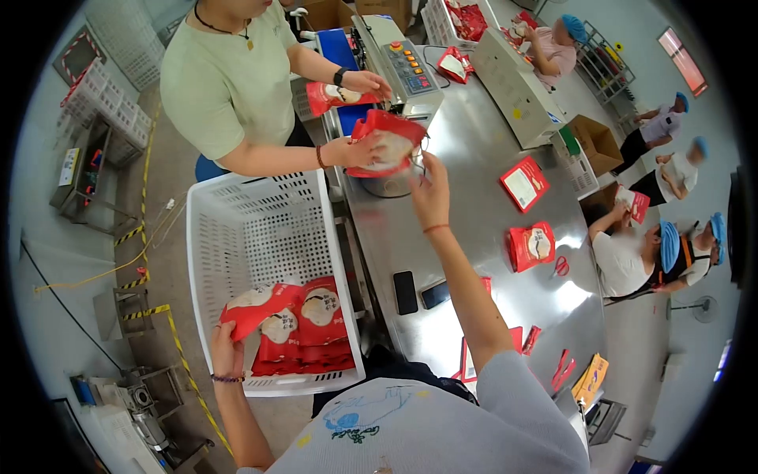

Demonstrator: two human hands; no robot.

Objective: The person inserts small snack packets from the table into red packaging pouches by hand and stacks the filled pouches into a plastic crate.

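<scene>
My left hand (227,354) is closed on the edge of a red pouch (264,306) with a cream-coloured label, tilted at the left side of a white plastic basket (203,261). Inside the basket, more red pouches (322,306) lie stacked at the near end. Over the metal table's edge, my right hand (430,193) has its fingertips at the right edge of another red pouch (388,130), seemingly pinching it. A co-worker's hand (365,152) also grips that pouch from the left. The co-worker's other hand (367,84) is beside a further red pouch (335,96).
On the metal table (474,237) lie red pouches (530,245), two phones (405,292), red-handled scissors (561,266) and an orange packet (590,381). A machine with a button panel (409,67) stands at the far end. Several people in blue caps are at the right.
</scene>
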